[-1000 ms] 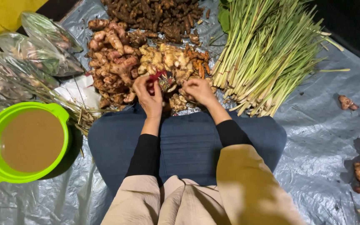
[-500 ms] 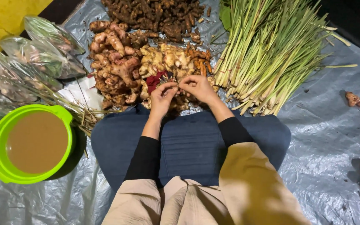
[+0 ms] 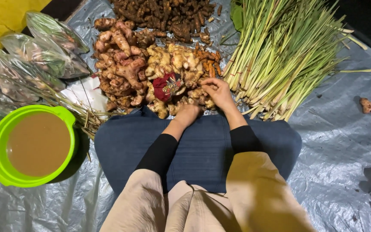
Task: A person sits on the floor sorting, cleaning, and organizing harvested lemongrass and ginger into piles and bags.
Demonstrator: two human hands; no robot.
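my left hand (image 3: 188, 114) rests knuckles-down at the near edge of the pile of pale knobbly ginger roots (image 3: 174, 64), fingers curled under, can't tell if it grips anything. my right hand (image 3: 217, 91) lies on the same pile, fingers bent over small pale root pieces, touching them; grip unclear. hands close but not touching. small dark red patterned cloth pouch (image 3: 167, 85) sits on the ginger just left of my right hand, untouched. pinkish-brown galangal roots (image 3: 119, 64) left of the ginger, dark brown small roots (image 3: 164, 15) behind. bundle of green lemongrass stalks (image 3: 280, 56) just right of my right hand. lime green plastic bowl of brown liquid (image 3: 33, 146) far left, on the grey plastic sheet (image 3: 336, 141).
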